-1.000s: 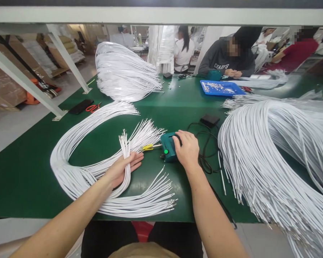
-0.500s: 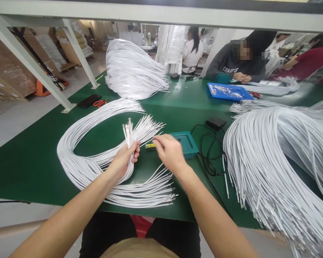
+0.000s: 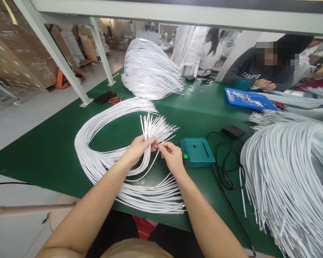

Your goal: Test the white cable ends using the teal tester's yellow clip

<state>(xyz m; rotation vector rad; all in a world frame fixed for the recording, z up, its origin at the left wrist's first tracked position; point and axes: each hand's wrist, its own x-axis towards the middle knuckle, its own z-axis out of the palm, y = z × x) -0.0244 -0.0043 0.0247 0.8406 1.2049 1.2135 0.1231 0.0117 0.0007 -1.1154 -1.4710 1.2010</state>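
Note:
A bunch of white cables [image 3: 148, 157] is gripped in my left hand [image 3: 141, 147], their tips pointing up past the thumb. My right hand [image 3: 172, 154] is closed in a pinch close to the left fingertips, on a single white cable [image 3: 154, 163] that curves down toward the table. The cable's tip is mostly hidden by the fingers. Just right of that hand stands a teal box [image 3: 197, 152] with a lit green spot on its near left corner. A curved bundle of white cables [image 3: 83, 143] lies around and beneath my left forearm.
On the green table [image 3: 43, 143], a large cable coil [image 3: 150, 68] sits behind, and another cable pile [image 3: 280, 172] hangs over the right edge. A blue tray [image 3: 250, 99], phone [image 3: 105, 97], orange-handled tool [image 3: 115, 100] and black cord [image 3: 226, 175] lie around. A person [image 3: 269, 68] sits opposite.
My right hand has moved from the teal box toward my left hand and now pinches one cable. A yellow-marked piece near its fingers is out of sight. The view has swung left.

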